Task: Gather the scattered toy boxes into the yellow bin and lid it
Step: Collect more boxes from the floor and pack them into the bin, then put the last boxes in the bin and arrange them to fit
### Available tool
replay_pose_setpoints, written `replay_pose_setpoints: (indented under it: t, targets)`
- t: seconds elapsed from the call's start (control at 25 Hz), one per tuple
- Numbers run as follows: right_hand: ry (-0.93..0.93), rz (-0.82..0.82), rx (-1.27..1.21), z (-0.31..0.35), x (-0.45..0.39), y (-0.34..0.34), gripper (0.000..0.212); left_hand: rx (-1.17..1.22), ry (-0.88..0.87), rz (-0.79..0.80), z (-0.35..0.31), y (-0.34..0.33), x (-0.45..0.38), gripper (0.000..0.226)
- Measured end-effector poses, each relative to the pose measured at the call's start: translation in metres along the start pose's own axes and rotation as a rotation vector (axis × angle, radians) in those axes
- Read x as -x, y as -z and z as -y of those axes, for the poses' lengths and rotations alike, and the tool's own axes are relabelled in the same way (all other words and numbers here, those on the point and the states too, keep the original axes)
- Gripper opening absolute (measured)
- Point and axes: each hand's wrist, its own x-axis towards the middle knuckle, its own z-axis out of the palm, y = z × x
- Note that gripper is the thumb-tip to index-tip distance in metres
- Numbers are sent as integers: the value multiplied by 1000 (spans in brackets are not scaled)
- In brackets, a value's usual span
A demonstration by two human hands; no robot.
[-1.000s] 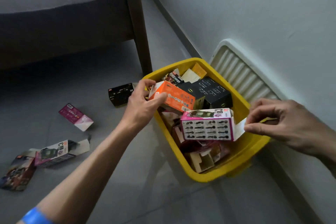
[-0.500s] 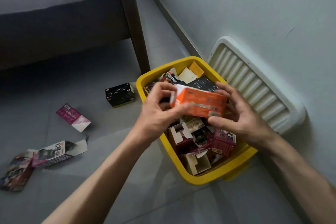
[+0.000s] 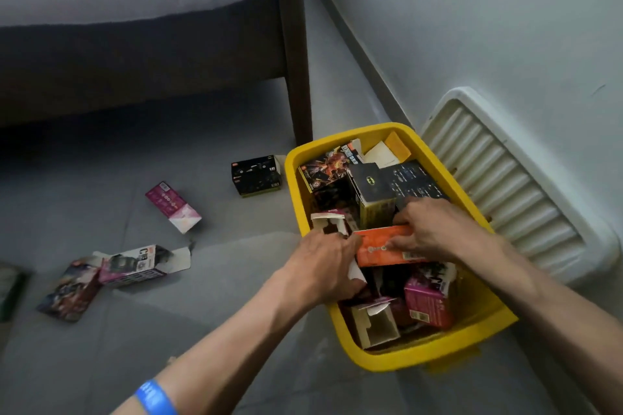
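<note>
Inside the yellow bin point(image 3: 387, 359), both hands clamp their grip on the orange box point(image 3: 381, 248): left hand point(image 3: 323, 266) at its left end, right hand point(image 3: 435, 229) on top.

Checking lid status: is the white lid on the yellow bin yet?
No, the white lid leans against the wall beside the open yellow bin.

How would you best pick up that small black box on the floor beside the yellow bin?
Take the black box from above, fingers and thumb across its two long side faces. It sits flat on the floor, apart from the yellow bin, top clear. The left hand seems nearer.
</note>
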Motion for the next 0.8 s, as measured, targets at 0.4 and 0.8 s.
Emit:
replay_pose_setpoints:
  t: [0.4,0.8]
  targets:
    - [213,-630,35,129,-22,38,23,503,585,-523,164,36,67,12]
    - [417,138,108,284,-119,-53,40,-4,824,204,307,-71,188,83]
